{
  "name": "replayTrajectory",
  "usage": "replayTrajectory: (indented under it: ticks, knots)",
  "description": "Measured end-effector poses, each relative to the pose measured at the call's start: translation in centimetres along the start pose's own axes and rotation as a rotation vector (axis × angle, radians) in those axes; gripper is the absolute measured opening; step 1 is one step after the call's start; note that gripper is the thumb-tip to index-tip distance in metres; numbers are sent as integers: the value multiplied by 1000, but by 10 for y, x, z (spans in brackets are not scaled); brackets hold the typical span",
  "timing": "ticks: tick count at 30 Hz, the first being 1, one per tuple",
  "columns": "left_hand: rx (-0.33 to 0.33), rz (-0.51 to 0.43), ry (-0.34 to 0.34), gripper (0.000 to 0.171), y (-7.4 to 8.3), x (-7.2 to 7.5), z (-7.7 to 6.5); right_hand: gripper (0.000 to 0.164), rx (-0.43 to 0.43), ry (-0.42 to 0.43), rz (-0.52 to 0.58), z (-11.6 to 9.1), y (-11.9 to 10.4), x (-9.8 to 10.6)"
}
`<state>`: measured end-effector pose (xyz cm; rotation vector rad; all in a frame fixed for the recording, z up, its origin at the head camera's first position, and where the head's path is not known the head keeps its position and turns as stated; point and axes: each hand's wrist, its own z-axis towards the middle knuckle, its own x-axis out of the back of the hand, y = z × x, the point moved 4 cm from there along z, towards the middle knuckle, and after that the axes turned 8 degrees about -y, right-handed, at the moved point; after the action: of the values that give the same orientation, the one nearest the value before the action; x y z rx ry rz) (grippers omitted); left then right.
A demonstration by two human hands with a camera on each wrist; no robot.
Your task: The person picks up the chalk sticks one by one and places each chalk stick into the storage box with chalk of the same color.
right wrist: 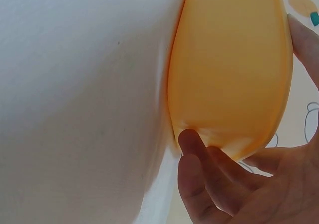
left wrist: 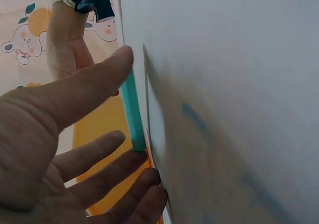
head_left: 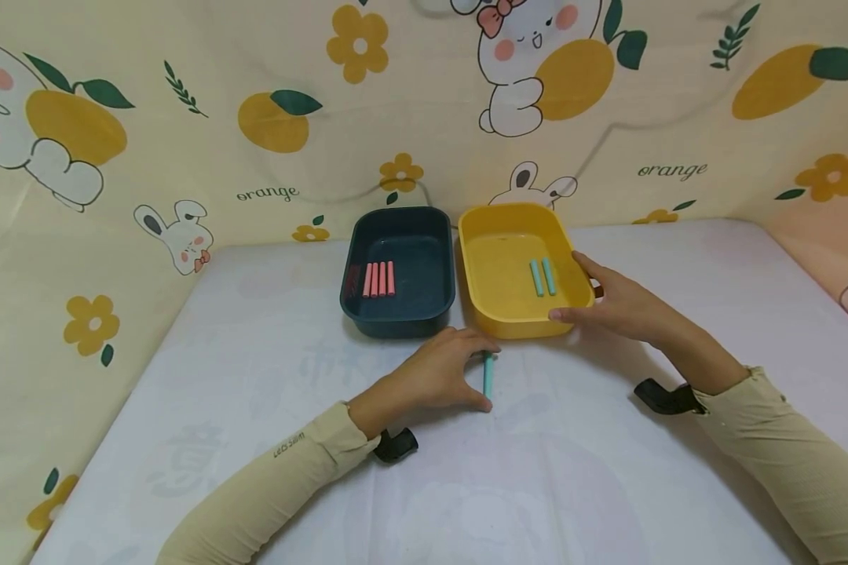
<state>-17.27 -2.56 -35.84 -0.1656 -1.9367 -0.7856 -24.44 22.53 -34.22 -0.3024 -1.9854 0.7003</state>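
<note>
My left hand is on the white table in front of the two boxes. Its thumb and fingertips hold a teal chalk stick at its two ends; the left wrist view shows this teal chalk stick close up. At the yellow box, my right hand grips the right side near the front corner. In the right wrist view, fingers touch the box's yellow wall. Two teal chalk sticks lie inside the yellow box.
A dark blue box stands left of the yellow one, with several pink chalk sticks lying side by side in it. Behind both boxes rises a patterned cloth with rabbits and oranges. Black straps sit at both wrists.
</note>
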Motion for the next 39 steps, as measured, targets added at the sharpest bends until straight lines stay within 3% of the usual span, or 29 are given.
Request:
replayTrajectory:
  ticks: [12,39]
  knots:
    - [-10,73,-62,72,-1,2,0,117,6,2,1,0,1,0]
    - [-86,10,12,72,13,17,-6,116,7,2,3,-1,0,-1]
